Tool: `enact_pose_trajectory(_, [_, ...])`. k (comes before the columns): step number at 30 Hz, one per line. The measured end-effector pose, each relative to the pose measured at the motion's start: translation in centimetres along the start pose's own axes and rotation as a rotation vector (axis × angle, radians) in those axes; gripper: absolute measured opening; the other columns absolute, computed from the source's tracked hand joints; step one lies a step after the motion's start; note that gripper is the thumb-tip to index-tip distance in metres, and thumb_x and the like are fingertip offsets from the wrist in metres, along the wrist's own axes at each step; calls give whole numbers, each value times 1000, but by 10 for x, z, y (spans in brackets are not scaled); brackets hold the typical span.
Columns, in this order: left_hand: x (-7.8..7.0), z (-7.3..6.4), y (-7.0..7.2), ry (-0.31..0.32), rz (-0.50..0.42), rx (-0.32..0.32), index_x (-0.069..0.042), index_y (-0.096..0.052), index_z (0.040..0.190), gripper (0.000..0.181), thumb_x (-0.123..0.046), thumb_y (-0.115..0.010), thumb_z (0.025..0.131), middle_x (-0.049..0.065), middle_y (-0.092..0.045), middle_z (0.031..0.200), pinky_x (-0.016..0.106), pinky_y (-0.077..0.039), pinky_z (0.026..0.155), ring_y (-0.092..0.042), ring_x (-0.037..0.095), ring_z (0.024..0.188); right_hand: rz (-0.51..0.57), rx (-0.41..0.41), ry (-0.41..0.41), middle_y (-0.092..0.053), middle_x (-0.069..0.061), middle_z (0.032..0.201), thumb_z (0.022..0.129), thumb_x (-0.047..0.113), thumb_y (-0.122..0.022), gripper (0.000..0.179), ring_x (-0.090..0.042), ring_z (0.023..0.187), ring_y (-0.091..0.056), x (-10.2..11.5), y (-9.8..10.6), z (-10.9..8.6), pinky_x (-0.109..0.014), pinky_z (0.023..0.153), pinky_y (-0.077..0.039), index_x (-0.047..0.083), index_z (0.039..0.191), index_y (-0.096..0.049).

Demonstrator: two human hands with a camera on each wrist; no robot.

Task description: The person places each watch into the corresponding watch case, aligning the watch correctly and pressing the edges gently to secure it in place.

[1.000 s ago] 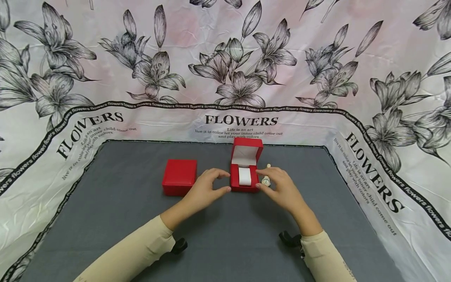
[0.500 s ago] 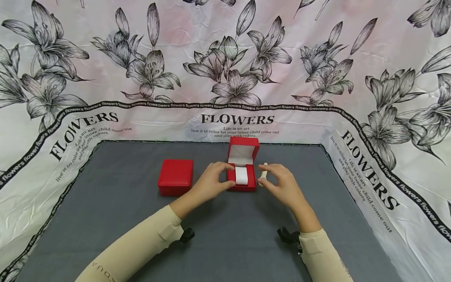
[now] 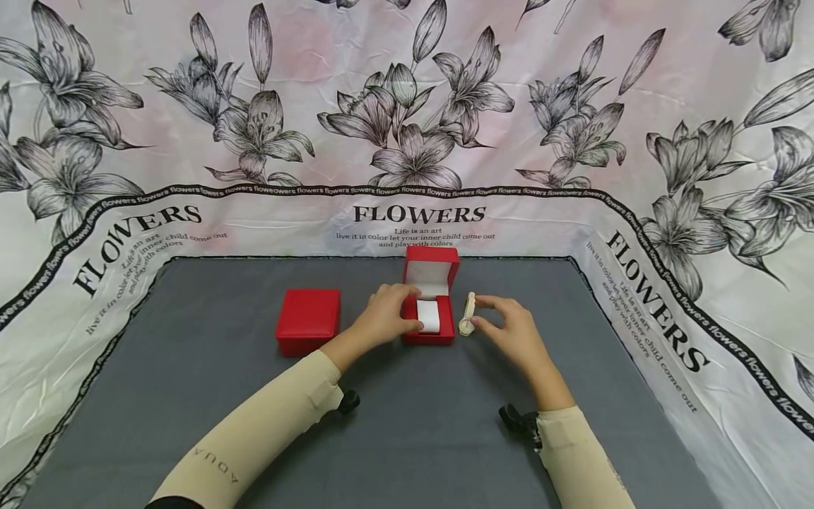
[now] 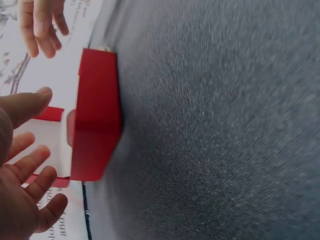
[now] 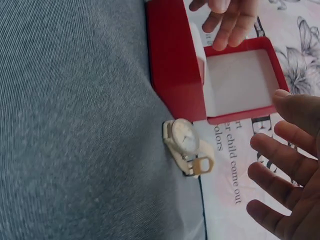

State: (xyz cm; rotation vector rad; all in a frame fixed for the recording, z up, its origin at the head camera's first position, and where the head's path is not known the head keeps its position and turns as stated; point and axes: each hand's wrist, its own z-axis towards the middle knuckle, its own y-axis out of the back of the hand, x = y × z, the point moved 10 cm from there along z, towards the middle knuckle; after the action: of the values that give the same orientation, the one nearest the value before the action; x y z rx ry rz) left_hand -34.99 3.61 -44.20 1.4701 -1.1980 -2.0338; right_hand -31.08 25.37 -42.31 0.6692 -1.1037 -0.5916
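A small red box (image 3: 447, 329) stands with its lid raised, showing a white lining and a white cushion (image 3: 429, 316) inside. Over the left side of this box is my left hand (image 3: 384, 314), thumb and fingers spread apart around a gap. The left wrist view shows its fingers (image 4: 34, 165) loosely extended, with nothing between them. A wristwatch (image 5: 186, 139) with a cream strap and pale round dial lies just right of the box, its buckle visible. My right hand (image 3: 514, 331) hovers beside the watch, its fingers (image 5: 280, 152) spread and apart from it.
A second red box (image 3: 308, 318), lid down, sits to the left on the grey cloth (image 3: 432, 438). Behind the table edge hangs a white curtain (image 3: 286, 219) with flower prints and lettering. Black wrist straps (image 3: 521, 420) show at both sleeves.
My left hand has moved right, over the open box. My right hand has drawn slightly right of the watch, so more of it shows. The head view has shifted a little.
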Motion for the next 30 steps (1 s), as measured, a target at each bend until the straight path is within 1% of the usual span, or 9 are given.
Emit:
enact_pose_trajectory(5, [14, 7, -4, 40, 26, 17, -13, -63, 136, 58, -31, -84, 85, 8, -63, 136, 52, -39, 106, -50, 29, 126, 80, 28, -78, -70, -9, 127, 93, 23, -77, 43, -30, 124, -60, -20, -8, 1, -56, 108, -42, 10, 133, -66])
enact_pose_trajectory(9, [20, 10, -6, 68, 36, 31, -14, -65, 134, 61, -35, -87, 81, 7, -64, 134, 51, -40, 102, -51, 29, 121, 111, 43, -125, -70, -10, 127, 94, 25, -77, 44, -29, 123, -62, -34, -14, 1, -53, 109, -42, 10, 133, -66])
enact_pose_trajectory(13, [17, 11, -7, 72, 77, 43, -16, -66, 132, 62, -37, -89, 79, 6, -65, 133, 50, -40, 96, -52, 27, 115, 110, 57, -143, -69, -10, 129, 94, 27, -76, 45, -30, 123, -62, -41, -19, 0, -52, 110, -41, 11, 135, -65])
enact_pose_trajectory(16, [13, 14, -10, 56, 124, 46, -18, -67, 131, 63, -39, -90, 77, 4, -65, 133, 49, -39, 92, -52, 27, 111, 110, 69, -154, -69, -10, 129, 94, 28, -77, 46, -31, 124, -61, -44, -21, 0, -53, 110, -42, 11, 135, -65])
enact_pose_trajectory(19, [11, 18, -14, 46, 174, 53, -20, -67, 133, 65, -42, -90, 76, 2, -66, 134, 49, -37, 90, -52, 28, 110, 102, 88, -174, -68, -10, 131, 93, 30, -77, 47, -32, 124, -61, -48, -24, -1, -53, 107, -44, 13, 135, -65])
enact_pose_trajectory(24, [9, 22, -20, 56, 225, 75, -23, -67, 134, 66, -44, -89, 76, 0, -66, 133, 51, -35, 93, -50, 27, 112, 104, 115, -212, -67, -10, 133, 92, 30, -78, 49, -34, 124, -61, -54, -29, -2, -54, 102, -47, 13, 136, -64])
enact_pose_trajectory(30, [3, 24, -20, 47, 272, 75, -23, -68, 134, 63, -45, -87, 78, -4, -68, 130, 50, -32, 93, -49, 23, 113, 95, 132, -197, -67, -14, 133, 92, 24, -79, 49, -34, 125, -61, -55, -33, -2, -54, 105, -46, 8, 135, -64])
